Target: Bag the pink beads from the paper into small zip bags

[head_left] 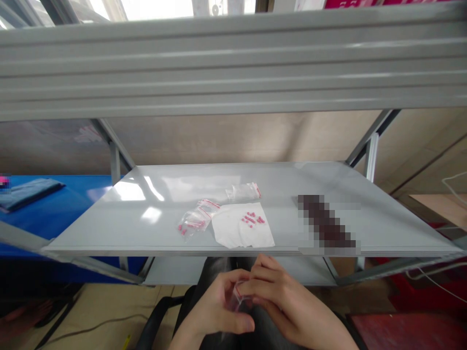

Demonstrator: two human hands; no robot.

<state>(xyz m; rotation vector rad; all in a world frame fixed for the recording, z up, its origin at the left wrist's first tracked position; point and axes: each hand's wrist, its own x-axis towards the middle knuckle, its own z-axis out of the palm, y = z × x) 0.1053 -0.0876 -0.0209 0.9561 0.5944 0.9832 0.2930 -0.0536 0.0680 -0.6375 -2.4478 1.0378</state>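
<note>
Below the front edge of the glossy light-grey rectangular desk (284,233), the left hand (219,301) and right hand (280,291) both have a small clear plastic bag with a red strip (239,291) in their grip (the fingers hide much of it, so its contents are hard to make out). On the desk, small round pink pellets (250,220) sit on a creased white paper sheet (233,226); just left are clear red-edged bags holding more pellets (197,221), and behind lies another clear bag (244,192). Pixelation obscures a long dark object (326,221) at right.
</note>
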